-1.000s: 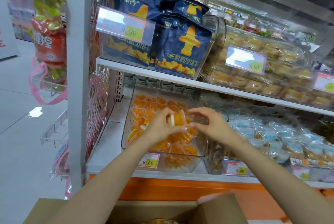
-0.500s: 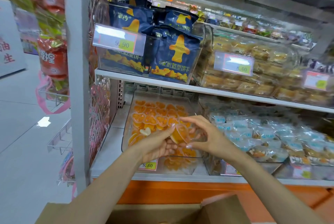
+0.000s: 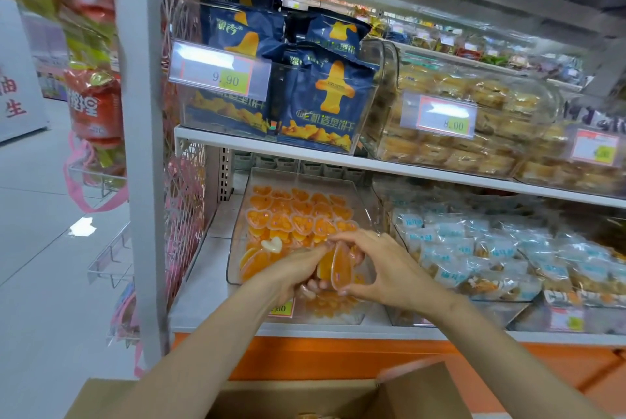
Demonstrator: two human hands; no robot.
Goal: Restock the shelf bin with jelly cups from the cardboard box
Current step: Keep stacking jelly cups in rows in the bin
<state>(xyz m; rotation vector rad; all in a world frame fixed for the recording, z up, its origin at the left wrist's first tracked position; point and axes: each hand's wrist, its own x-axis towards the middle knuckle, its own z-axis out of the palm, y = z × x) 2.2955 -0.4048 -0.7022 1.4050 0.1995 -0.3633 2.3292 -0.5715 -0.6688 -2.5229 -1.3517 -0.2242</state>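
White shelf (image 3: 198, 280) carries a clear bin (image 3: 233, 257) of orange jelly cups (image 3: 293, 215). Over its front, the right hand (image 3: 384, 266) pinches one cup (image 3: 340, 266); the left hand (image 3: 294, 271) curls round others.

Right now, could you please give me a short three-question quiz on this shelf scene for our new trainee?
1. True or false: the cardboard box stands on the shelf beside the clear bin.
2. The price tag in front of the blue packets reads: A 6.50, B 9.90, C 12.00.
3. The right hand pinches an orange jelly cup over the bin. What colour is the odd heart-shaped cup lying in the bin?
Key: 1 false, it sits below the shelf, at the bottom edge of the view; 2 B; 3 white.
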